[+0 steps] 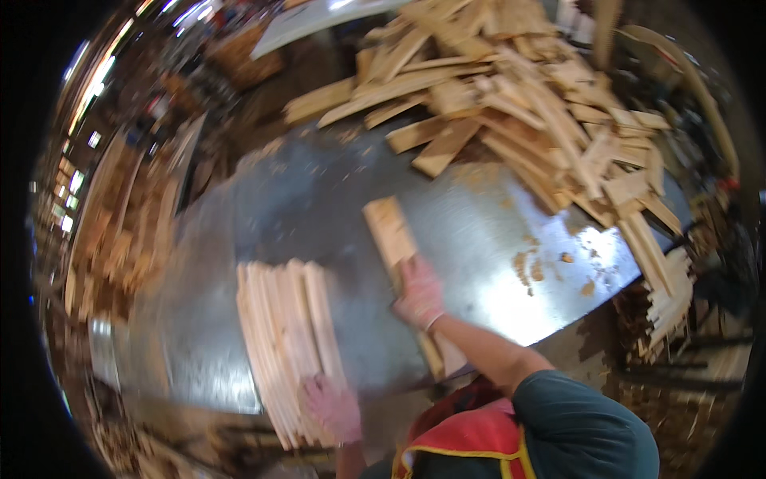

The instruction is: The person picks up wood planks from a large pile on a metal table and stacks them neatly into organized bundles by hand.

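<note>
My right hand point(421, 293), in a pink work glove, grips a flat wooden board point(392, 230) lying lengthwise on the metal-topped table point(287, 209). The board's near end reaches the table's front edge, partly hidden under my forearm. On the left, my gloved left hand point(331, 407) has its fingers over the near end of the outermost wooden slat point(323, 317), which is blurred. That slat lies along the right side of a row of wooden slats point(272, 335), set side by side, with near ends jutting past the table's front edge.
A jumbled heap of boards point(455, 90) covers the table's far right. Sawdust clumps point(529, 266) dot the shiny surface. More stacked timber point(128, 239) stands beyond the left side, and stacked slats point(670, 287) stand off the right corner. A curved pale strip point(706, 90) rises at far right.
</note>
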### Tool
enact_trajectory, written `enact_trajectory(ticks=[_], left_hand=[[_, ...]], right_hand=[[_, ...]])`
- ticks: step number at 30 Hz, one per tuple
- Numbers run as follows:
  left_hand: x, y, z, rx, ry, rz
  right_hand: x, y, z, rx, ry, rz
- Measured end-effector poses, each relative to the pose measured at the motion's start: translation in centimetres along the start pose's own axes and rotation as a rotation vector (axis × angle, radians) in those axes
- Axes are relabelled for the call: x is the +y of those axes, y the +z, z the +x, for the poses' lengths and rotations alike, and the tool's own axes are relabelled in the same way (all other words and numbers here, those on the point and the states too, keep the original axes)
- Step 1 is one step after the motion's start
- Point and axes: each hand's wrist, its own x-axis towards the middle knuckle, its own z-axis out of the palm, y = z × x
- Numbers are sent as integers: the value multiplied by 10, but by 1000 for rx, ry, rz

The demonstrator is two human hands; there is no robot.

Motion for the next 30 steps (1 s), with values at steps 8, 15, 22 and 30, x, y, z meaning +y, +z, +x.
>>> enact_trajectory(ticks=[8, 15, 22, 30], left_hand=[[-15, 5, 14, 172, 171, -402], [38, -28, 42, 228, 435, -283], [220, -127, 119, 311, 925, -276], [571, -249, 240, 602, 1318, -437]], right_hand=[[-102, 24, -82, -912, 81, 697], [-6, -75, 1, -790, -24, 1129], [260, -353, 161, 113, 221, 18], [362, -326, 155, -60, 426, 656]])
